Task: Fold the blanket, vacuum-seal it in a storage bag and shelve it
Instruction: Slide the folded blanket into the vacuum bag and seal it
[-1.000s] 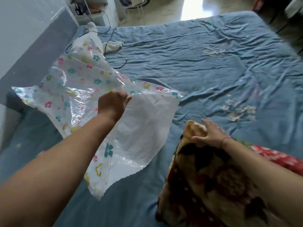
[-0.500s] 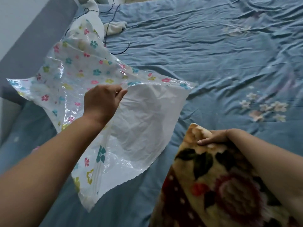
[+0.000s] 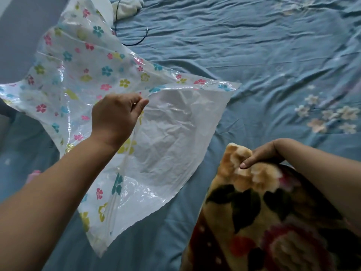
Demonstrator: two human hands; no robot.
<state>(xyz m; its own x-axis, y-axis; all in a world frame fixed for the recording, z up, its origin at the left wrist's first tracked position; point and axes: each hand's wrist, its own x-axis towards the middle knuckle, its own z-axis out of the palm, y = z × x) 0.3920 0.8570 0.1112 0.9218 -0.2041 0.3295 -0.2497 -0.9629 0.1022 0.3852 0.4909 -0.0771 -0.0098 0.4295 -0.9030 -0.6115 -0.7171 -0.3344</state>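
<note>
Home bedroom: bed [image 3: 254, 55] under wrinkled blue floral sheet.

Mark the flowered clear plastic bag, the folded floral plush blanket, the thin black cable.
plastic bag [image 3: 175, 137]: head view, white panel.
plush blanket [image 3: 246, 208]: head view, dark leaf.
black cable [image 3: 134, 44]: head view, lower curve.

Flower-printed clear bag [image 3: 78, 75], blue bedsheet [image 3: 254, 55]

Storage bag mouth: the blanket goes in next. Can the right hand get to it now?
Probably yes. The left hand pinches up the top layer of the storage bag, so its mouth gapes toward the right hand, which grips the folded blanket. Only bare bed sheet lies between them.
</note>
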